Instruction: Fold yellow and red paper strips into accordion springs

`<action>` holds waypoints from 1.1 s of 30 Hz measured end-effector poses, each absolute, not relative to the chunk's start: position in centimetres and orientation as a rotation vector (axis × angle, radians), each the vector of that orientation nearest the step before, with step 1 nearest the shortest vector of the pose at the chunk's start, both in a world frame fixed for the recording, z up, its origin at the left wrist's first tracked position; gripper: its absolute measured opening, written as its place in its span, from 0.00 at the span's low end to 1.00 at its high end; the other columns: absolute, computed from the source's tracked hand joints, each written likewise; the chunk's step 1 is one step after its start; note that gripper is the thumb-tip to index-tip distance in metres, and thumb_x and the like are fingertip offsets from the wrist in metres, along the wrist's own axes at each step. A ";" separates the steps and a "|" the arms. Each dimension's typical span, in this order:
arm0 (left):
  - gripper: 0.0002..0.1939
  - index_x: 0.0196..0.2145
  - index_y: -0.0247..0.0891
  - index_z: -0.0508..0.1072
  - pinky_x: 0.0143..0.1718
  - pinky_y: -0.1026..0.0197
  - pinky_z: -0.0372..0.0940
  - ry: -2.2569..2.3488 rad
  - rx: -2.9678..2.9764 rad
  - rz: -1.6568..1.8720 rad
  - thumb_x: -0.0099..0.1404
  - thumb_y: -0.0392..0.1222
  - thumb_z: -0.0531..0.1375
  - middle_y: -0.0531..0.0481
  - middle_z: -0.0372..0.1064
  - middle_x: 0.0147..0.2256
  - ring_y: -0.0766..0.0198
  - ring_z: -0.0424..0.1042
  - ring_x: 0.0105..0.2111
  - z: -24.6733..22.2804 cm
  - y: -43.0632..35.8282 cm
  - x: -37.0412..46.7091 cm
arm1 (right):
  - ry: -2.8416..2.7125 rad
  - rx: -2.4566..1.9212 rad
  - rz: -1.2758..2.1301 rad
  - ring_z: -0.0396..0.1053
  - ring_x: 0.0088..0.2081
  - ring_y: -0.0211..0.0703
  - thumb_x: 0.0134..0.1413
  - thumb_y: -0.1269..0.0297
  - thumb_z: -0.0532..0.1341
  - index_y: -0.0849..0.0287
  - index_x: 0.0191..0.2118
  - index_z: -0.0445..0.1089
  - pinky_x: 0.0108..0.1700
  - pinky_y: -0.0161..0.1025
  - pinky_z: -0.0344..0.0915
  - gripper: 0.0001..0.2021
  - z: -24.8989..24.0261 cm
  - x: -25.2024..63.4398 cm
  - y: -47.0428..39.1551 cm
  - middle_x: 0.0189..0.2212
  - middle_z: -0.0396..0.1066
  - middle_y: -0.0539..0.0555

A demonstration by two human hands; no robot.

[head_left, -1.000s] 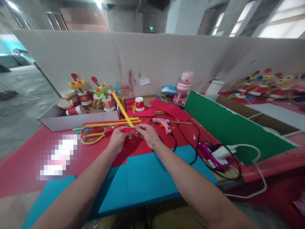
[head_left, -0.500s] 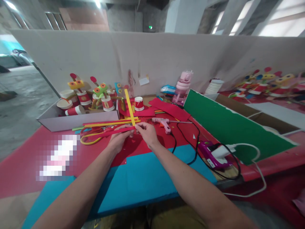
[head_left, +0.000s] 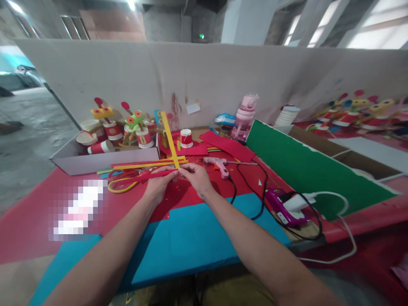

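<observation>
Objects on the worktop (head_left: 28,225), located by reference to the pink bottle.
The pink bottle (head_left: 245,115) stands before a white partition (head_left: 204,68). Just left of it lies a blue-and-white packet (head_left: 225,119); farther left, an upright red-and-white paper cup (head_left: 186,139); well to its left, a shallow pale box (head_left: 108,164) containing cup-bodied figures (head_left: 145,138). To the bottle's right are a ribbed white stack (head_left: 287,116) and, extending nearer the viewer, a green panel (head_left: 306,170). In front of the bottle lies a pink glue gun (head_left: 218,165); nearer the viewer and rightward, a purple power strip (head_left: 283,207) bears a white plug (head_left: 297,203).
</observation>
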State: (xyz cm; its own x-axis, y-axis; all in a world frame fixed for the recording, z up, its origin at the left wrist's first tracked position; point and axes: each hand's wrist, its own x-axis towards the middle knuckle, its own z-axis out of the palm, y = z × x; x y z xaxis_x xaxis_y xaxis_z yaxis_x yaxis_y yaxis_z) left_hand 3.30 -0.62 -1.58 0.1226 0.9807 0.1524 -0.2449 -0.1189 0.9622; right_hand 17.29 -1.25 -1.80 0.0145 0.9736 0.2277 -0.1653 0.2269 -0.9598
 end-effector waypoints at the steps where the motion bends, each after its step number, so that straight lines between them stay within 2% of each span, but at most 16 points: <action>1: 0.08 0.27 0.34 0.74 0.30 0.63 0.60 0.859 1.203 1.296 0.50 0.41 0.67 0.51 0.68 0.21 0.66 0.66 0.25 -1.7 -0.6 3.3 | -1.195 -0.936 1.097 0.71 0.30 0.40 0.43 0.56 0.66 0.60 0.31 0.75 0.37 0.40 0.68 0.12 -1.7 17.3 -1.3 0.27 0.74 0.52; 5: 0.09 0.27 0.34 0.74 0.31 0.63 0.60 0.861 1.191 1.292 0.50 0.41 0.67 0.51 0.68 0.21 0.66 0.66 0.25 -1.7 -0.7 3.4 | -1.162 -0.963 1.078 0.69 0.28 0.40 0.41 0.56 0.67 0.60 0.30 0.74 0.36 0.39 0.67 0.12 -1.8 17.2 -1.2 0.24 0.72 0.50; 10: 0.09 0.25 0.35 0.74 0.32 0.62 0.61 0.839 1.168 1.267 0.49 0.42 0.67 0.52 0.68 0.21 0.66 0.66 0.25 -1.5 -0.6 3.4 | -1.044 -0.868 1.271 0.65 0.25 0.34 0.37 0.54 0.69 0.60 0.28 0.72 0.35 0.37 0.67 0.15 -2.6 17.2 -0.7 0.22 0.69 0.47; 14: 0.09 0.25 0.35 0.74 0.30 0.63 0.60 0.896 1.239 1.263 0.50 0.43 0.67 0.52 0.68 0.21 0.66 0.65 0.24 -1.1 -0.8 3.1 | -1.109 -0.888 1.338 0.66 0.25 0.34 0.34 0.54 0.71 0.60 0.30 0.72 0.34 0.36 0.67 0.17 -2.6 17.9 -0.4 0.23 0.70 0.47; 18: 0.08 0.25 0.36 0.74 0.31 0.63 0.60 1.020 1.398 1.262 0.51 0.43 0.67 0.51 0.70 0.22 0.65 0.66 0.25 -0.7 -1.0 2.9 | -1.345 -0.969 1.134 0.68 0.25 0.37 0.38 0.57 0.69 0.60 0.29 0.71 0.31 0.36 0.67 0.13 -2.2 18.6 -0.4 0.23 0.71 0.48; 21: 0.09 0.27 0.36 0.75 0.31 0.63 0.61 0.979 1.372 1.307 0.49 0.42 0.68 0.50 0.71 0.24 0.64 0.67 0.26 -0.8 -0.8 2.8 | -1.439 -0.988 0.972 0.70 0.28 0.39 0.42 0.60 0.67 0.59 0.30 0.72 0.34 0.37 0.68 0.09 -1.9 18.9 -0.3 0.24 0.73 0.50; 25: 0.08 0.28 0.36 0.77 0.32 0.62 0.62 0.875 1.366 1.413 0.49 0.40 0.68 0.51 0.71 0.24 0.64 0.68 0.27 -1.0 -0.6 2.8 | -1.384 -0.866 0.967 0.72 0.34 0.42 0.43 0.63 0.65 0.58 0.32 0.72 0.41 0.39 0.68 0.08 -1.7 18.7 -0.4 0.30 0.74 0.51; 29: 0.06 0.28 0.38 0.78 0.37 0.60 0.63 0.883 1.535 1.467 0.49 0.40 0.68 0.47 0.73 0.30 0.61 0.70 0.32 -0.4 -1.1 2.8 | -1.378 -0.817 0.899 0.70 0.34 0.41 0.46 0.63 0.63 0.57 0.33 0.72 0.39 0.37 0.67 0.06 -1.1 18.6 -0.9 0.30 0.72 0.50; 33: 0.06 0.27 0.39 0.79 0.39 0.59 0.63 0.851 1.616 1.486 0.49 0.40 0.68 0.46 0.73 0.31 0.60 0.70 0.33 -0.2 -1.5 3.0 | -1.395 -0.829 0.838 0.69 0.35 0.41 0.47 0.63 0.63 0.56 0.33 0.72 0.39 0.37 0.66 0.06 -0.5 18.7 -1.4 0.30 0.72 0.50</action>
State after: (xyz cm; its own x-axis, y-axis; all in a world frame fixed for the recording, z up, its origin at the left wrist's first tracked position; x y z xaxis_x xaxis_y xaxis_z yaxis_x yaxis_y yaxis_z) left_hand 2.99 -1.48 -0.19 0.0974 0.8700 0.4834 -0.0236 -0.4836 0.8750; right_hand 18.68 -1.42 -0.53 0.0049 0.8783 0.4780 -0.0093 0.4781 -0.8783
